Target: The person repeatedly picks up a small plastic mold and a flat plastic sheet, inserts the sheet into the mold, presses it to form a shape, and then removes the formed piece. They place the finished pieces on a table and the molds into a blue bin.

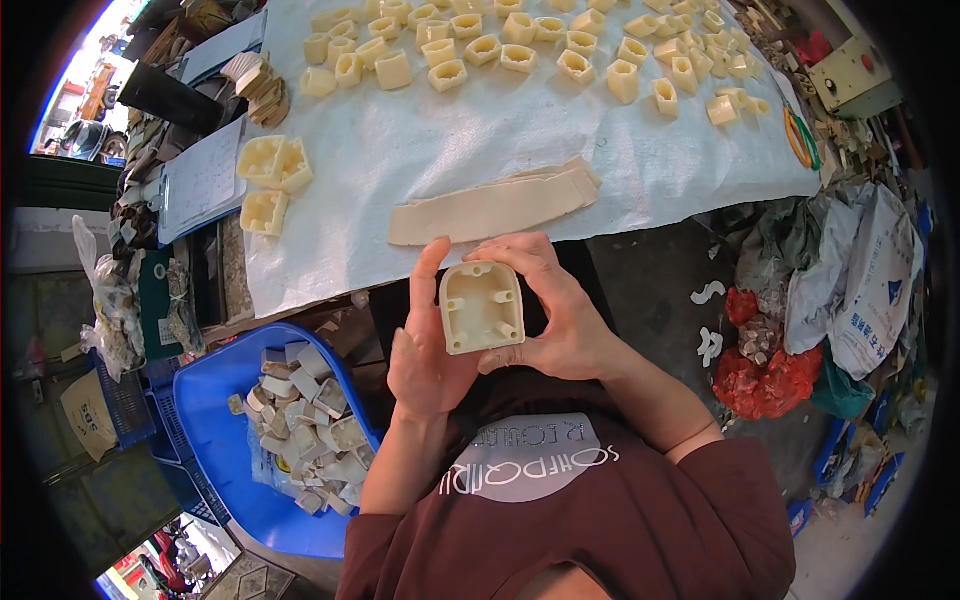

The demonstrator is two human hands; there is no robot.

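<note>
A cream plastic casing [483, 308] with a rounded top and a hollow inside with small posts faces up between my hands. My right hand [560, 315] grips it, fingers over the top edge and thumb at the bottom corner. Along its left side stands my left hand [430, 355], one finger stretched upward and the thumb apart; its other fingers seem hidden behind the casing. Just beyond lies a stack of beige strips [495, 205] on the table's near edge. Similar cream casings [263, 160] sit at the table's left.
Many small cream blocks [517, 58] cover the far part of the white-sheeted table [350, 190]. A blue tub [215, 430] of cream pieces stands at lower left. Red bags [770, 385] and white sacks [865, 270] lie at right. A clipboard [200, 190] rests at left.
</note>
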